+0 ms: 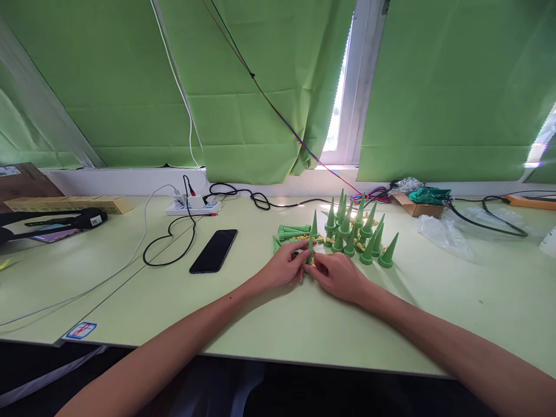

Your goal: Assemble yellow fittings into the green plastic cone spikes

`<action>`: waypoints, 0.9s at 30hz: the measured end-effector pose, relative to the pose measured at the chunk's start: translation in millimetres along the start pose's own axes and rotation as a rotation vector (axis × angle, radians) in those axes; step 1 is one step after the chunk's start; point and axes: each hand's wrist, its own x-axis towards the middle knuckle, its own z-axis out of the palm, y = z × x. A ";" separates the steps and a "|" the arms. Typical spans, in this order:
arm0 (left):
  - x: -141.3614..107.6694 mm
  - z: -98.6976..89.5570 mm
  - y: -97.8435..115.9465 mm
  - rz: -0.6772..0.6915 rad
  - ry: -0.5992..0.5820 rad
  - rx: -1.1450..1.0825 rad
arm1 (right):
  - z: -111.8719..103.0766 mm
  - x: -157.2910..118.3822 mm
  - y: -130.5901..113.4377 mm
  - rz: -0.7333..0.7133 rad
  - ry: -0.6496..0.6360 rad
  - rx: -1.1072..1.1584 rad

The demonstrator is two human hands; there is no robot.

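Between my two hands a green plastic plant-watering spike (310,248) stands with its point up, above the table. My left hand (284,264) pinches it from the left. From the right, my right hand (342,275) has its fingers closed at the spike's lower part, by a small yellow piece (313,262); my fingers partly cover both. Just beyond my right hand, several upright green spikes (346,223) are grouped. More spikes (294,231) lie on their sides behind my left hand, with small yellow pieces (299,238) scattered among them.
A black phone (214,251) lies left of my hands. Behind it are a white power strip (194,207) and a looping black cable (168,264). At the right stand a small cardboard box (417,207) and clear plastic wrap (443,234). The table's front edge (330,369) runs beneath my forearms.
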 end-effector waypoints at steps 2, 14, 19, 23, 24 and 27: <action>0.9 -3.3 -0.3 0.028 0.035 0.060 | -0.8 0.3 0.1 0.042 0.001 -0.039; 5.3 -14.8 -0.5 0.155 0.442 0.402 | -4.6 2.8 -2.4 0.209 -0.035 -0.182; 4.6 -12.5 -5.2 0.166 0.432 0.451 | -7.1 3.1 -0.7 0.206 -0.062 -0.186; 4.9 -12.8 -6.7 0.205 0.445 0.531 | -8.0 3.6 2.3 0.190 -0.087 -0.196; 5.4 -13.6 -7.5 0.215 0.451 0.555 | -8.3 3.8 2.8 0.190 -0.092 -0.200; 7.3 -17.3 -11.4 0.230 0.449 0.641 | -8.9 4.2 3.5 0.197 -0.103 -0.209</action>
